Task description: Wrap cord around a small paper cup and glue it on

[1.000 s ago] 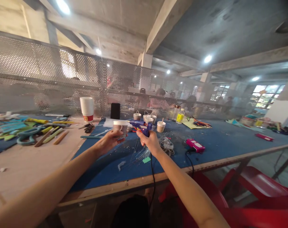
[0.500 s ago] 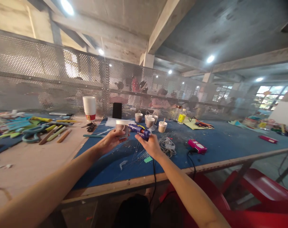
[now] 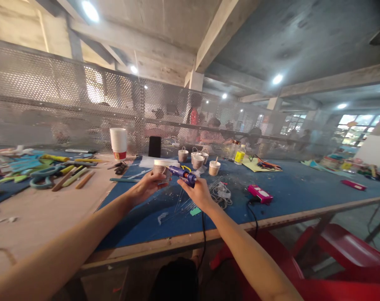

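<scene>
Paper cup [image 3: 161,169]: small, pale, white-rimmed; held upright, at 9 o'clock of the glue gun.
Glue gun [image 3: 181,173]: blue-purple, yellow-accented; nozzle is pointed to 10 o'clock at the cup's side; black cord [image 3: 203,228] is trailed toward 6 o'clock.

Ceiling lamps [image 3: 90,10] above the bench [image 3: 290,196] give soft, moderate light — the nearest blows out to a white blot. Windows [image 3: 355,125] beyond the bench's right end are overexposed. Shadows on the bench are faint. The perforated screen [image 3: 52,96] behind it hazes everything past it. Over the bench's middle, the left hand [image 3: 146,188] with its cup [image 3: 161,169] and the right hand [image 3: 198,193] with its glue gun [image 3: 181,173] look slightly soft — the bench edge bows from wide-lens distortion.
</scene>
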The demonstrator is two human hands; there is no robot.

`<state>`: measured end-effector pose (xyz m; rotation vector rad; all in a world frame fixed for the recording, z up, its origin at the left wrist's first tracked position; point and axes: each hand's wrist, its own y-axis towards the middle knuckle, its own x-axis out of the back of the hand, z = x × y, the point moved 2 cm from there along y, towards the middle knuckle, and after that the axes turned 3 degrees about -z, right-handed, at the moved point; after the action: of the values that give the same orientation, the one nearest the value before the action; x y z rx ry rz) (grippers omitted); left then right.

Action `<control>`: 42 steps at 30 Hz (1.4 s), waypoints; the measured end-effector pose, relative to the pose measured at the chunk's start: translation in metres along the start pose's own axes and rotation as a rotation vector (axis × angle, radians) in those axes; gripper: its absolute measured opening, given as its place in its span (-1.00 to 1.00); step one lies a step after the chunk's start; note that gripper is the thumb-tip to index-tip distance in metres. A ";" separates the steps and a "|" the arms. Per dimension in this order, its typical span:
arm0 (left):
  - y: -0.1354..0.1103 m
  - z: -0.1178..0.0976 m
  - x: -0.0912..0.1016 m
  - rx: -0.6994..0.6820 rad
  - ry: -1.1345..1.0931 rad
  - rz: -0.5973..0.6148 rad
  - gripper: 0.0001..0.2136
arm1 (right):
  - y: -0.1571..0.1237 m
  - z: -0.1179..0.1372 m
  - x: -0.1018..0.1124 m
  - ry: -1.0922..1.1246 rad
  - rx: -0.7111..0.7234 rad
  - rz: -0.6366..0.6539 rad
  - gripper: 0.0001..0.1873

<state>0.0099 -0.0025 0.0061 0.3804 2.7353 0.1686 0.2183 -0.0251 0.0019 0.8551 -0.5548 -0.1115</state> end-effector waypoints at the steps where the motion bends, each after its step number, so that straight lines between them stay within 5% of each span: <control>1: 0.000 0.000 0.000 -0.003 0.007 0.001 -0.70 | 0.000 0.000 0.000 -0.004 0.002 0.003 -0.70; 22: 0.003 0.003 0.003 -0.007 0.038 0.000 -0.67 | 0.000 0.002 0.003 -0.016 -0.060 0.003 -0.69; 42: 0.002 0.001 0.002 0.022 -0.001 -0.006 -0.68 | 0.000 0.000 0.003 -0.165 0.052 -0.009 -0.69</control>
<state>0.0092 -0.0002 0.0048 0.3777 2.7388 0.1369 0.2206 -0.0259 0.0034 0.9038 -0.7111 -0.1781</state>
